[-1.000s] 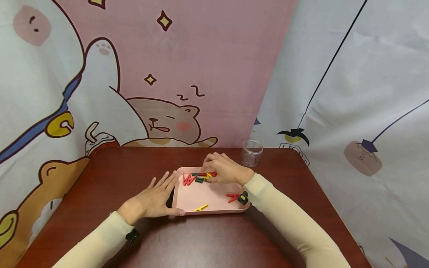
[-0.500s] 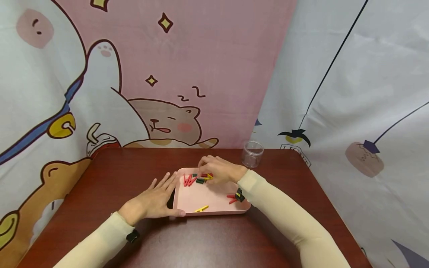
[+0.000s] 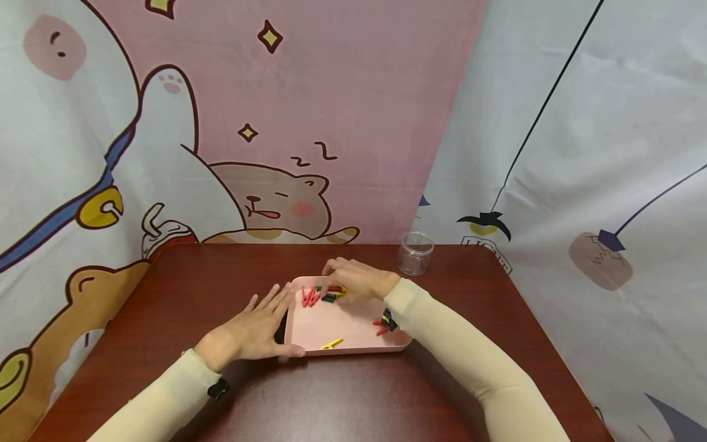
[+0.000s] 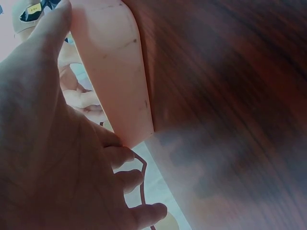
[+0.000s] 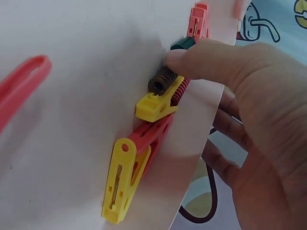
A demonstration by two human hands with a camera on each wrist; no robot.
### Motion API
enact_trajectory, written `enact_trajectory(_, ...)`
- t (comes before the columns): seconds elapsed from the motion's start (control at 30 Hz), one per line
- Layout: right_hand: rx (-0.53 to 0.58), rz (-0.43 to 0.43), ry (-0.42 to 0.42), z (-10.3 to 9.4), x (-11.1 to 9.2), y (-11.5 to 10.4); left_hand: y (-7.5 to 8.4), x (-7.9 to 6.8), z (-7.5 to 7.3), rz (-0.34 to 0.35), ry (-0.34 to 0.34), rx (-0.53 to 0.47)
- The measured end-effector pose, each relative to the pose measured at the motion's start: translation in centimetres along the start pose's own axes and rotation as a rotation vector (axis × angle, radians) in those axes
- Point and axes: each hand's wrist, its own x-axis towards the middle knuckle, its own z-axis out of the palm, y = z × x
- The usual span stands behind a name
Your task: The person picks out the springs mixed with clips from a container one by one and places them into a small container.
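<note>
My left hand [image 3: 251, 331] lies with its fingers spread along the left side of a shallow pink tray [image 3: 342, 325], thumb at the near corner. My right hand [image 3: 356, 279] reaches over the tray's far edge. In the right wrist view its thumb comes down at a green coil spring [image 5: 183, 44] and a brown coil spring [image 5: 163, 79]; the index fingertip is hidden there. In the head view thumb and index finger stand apart. Beside them lie a red coil spring [image 5: 181, 91], yellow clothespins [image 5: 120, 177] and a red clothespin [image 5: 156, 129].
More red clothespins [image 3: 310, 298] lie in the tray's far left corner. A yellow clothespin [image 3: 331, 344] rests by the near rim, and a red one [image 3: 382, 331] lies under the right wrist. Behind the tray stands a clear round jar [image 3: 415, 253] on the dark wooden table [image 3: 353, 399].
My right hand has moved slightly left along the row of springs and clothespins in the tray. The left hand has stayed where it was.
</note>
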Motion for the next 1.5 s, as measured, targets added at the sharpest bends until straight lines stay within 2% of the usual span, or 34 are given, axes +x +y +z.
enact_trajectory(0.47, -0.01, -0.027, 0.017, 0.55, 0.68, 0.34, -0.09, 0.17, -0.01, 0.003, 0.007, 0.0)
enact_trajectory(1.03, -0.003, 0.017, 0.018, 0.92, 0.8, 0.03, -0.13, 0.23, -0.03, 0.0, -0.004, 0.012)
enact_trajectory(1.5, 0.025, 0.023, 0.037, 0.8, 0.21, -0.31, -0.55, 0.21, 0.28, 0.007, 0.024, 0.024)
